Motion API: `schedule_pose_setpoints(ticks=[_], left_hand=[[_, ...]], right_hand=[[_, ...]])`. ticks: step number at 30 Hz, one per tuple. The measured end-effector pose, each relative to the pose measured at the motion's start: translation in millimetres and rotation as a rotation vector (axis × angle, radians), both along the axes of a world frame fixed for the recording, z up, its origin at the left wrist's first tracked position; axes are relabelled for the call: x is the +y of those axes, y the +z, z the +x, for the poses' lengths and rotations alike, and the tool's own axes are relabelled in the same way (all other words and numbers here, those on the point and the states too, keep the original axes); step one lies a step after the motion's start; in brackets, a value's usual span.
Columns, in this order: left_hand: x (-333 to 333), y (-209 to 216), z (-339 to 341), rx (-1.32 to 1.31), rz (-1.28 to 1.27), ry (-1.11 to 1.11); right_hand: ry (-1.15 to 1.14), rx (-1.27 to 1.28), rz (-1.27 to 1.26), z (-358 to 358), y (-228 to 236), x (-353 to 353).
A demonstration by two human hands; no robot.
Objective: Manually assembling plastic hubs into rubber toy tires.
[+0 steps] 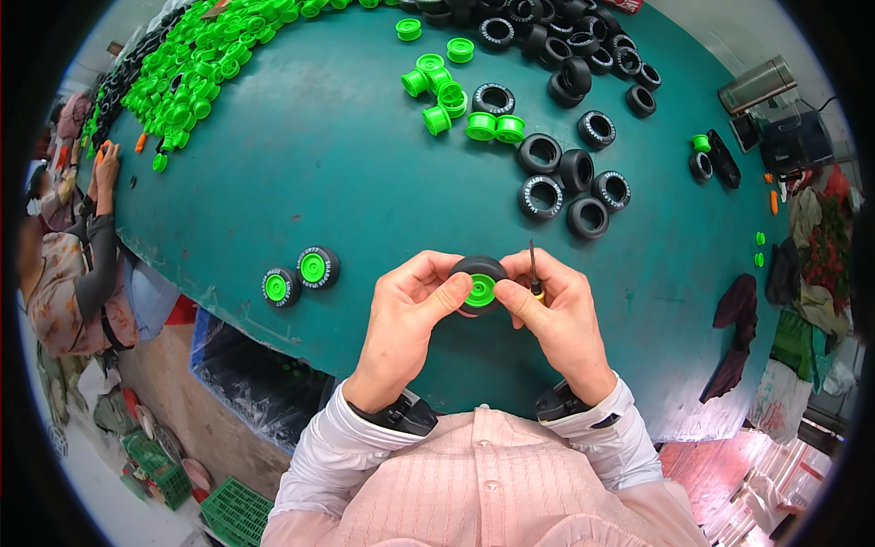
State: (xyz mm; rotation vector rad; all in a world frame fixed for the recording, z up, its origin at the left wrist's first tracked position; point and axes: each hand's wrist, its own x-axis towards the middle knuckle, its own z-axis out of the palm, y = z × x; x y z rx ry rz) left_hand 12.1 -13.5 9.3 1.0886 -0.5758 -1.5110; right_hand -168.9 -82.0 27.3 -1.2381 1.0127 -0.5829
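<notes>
Close in front of my chest, a toy wheel [481,290] is held up with its green hub facing me and a black rubber tyre around it. My left hand [408,314] grips its left side, thumb on the hub's edge. From the other side my right hand [558,314] presses the wheel with its thumb. That hand also keeps a thin, dark pointed tool [534,266] between its fingers, tip away from me; the tool's handle is mostly hidden. Two tyred wheels [314,267] lie together on the green table, left of my hands.
Loose black tyres [540,197] and green rims [496,127] lie beyond my hands. A large heap of rims [187,68] covers the far left, and tyres [570,41] pile up at the back. At right stand a metal flask [758,85] and dark cloth [732,333]. Another person [77,273] works at left.
</notes>
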Motion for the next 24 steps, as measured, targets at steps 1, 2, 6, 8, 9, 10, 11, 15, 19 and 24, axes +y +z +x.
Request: schedule_pose_setpoints(ticks=[1, 2, 6, 8, 9, 10, 11, 15, 19, 24], left_hand=[[0, -4, 1, 0.071, 0.003, -0.006], [0, -6, 1, 0.141, 0.005, -0.013], [-1, -5, -7, 0.236, 0.064, 0.02], [-3, 2, -7, 0.062, 0.052, -0.02], [-3, 1, -4, 0.056, 0.053, -0.044], [-4, 0, 0, 0.049, 0.054, -0.068], [-4, -1, 3, 0.043, 0.054, -0.093], [-5, 5, -6, 0.068, 0.054, 0.052], [-5, 4, -3, 0.064, 0.073, 0.029], [-5, 1, 0, 0.016, 0.058, -0.003]], right_hand=[[-0.008, -0.01, 0.008, 1, 3, -1], [-0.016, -0.02, 0.017, 2, 4, -2], [-0.019, 0.027, -0.021, 2, 3, -5], [-0.019, 0.047, -0.004, -3, 2, -7], [-0.006, 0.05, -0.001, -5, 1, -8], [0.007, 0.053, 0.002, -6, 1, -10], [0.019, 0.055, 0.004, -6, 1, -11], [0.003, 0.016, 0.02, -4, 1, -7], [0.001, 0.034, 0.015, -7, -1, -4], [-0.003, 0.019, 0.03, -5, -2, -2]])
